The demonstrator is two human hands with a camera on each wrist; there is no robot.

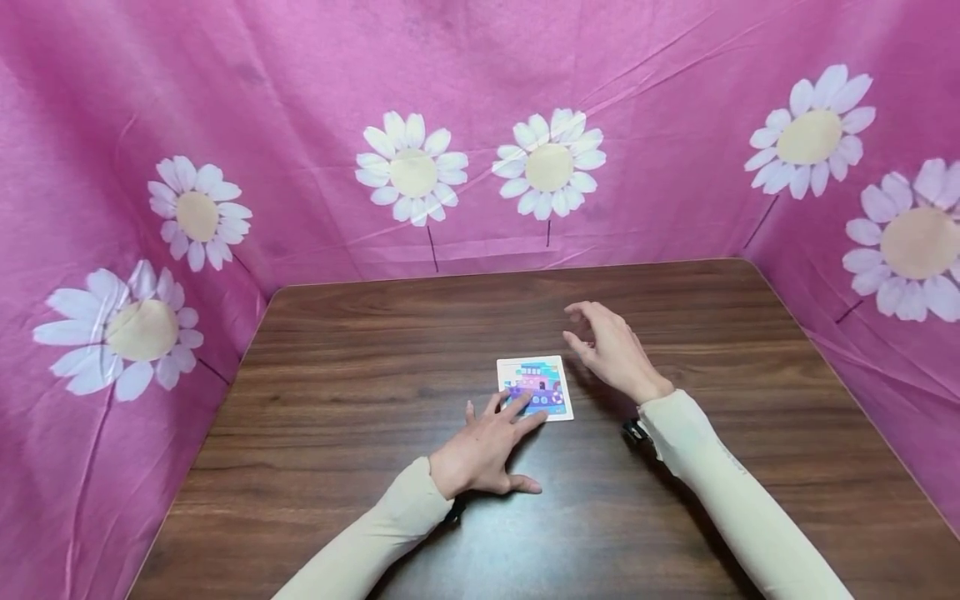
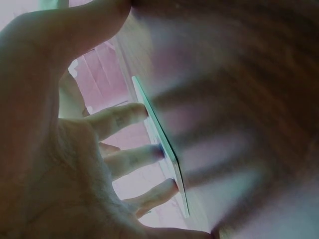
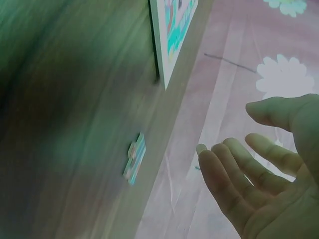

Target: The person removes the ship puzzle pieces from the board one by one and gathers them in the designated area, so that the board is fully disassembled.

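Note:
A square picture board (image 1: pixel 557 385) with a white border lies flat on the wooden table; its picture shows a purple and pink boat on blue water. My left hand (image 1: pixel 483 446) spreads over its near left part, several fingertips touching its face, the thumb out to the side. The board's thin edge (image 2: pixel 172 159) shows under those fingertips in the left wrist view. To the right of the board, my right hand (image 1: pixel 617 354) hovers with loosely bent fingers and holds nothing. In the right wrist view a small striped, knobbed piece, like a jigsaw piece (image 3: pixel 134 159), lies on the table beyond the board; the head view does not show it.
The brown wood-grain table (image 1: pixel 337 375) extends around both hands, its back edge meeting a pink cloth (image 1: pixel 480 67) printed with white daisies. The same cloth hangs at the left and right. A dark wrist strap (image 1: pixel 636 432) shows under the right sleeve.

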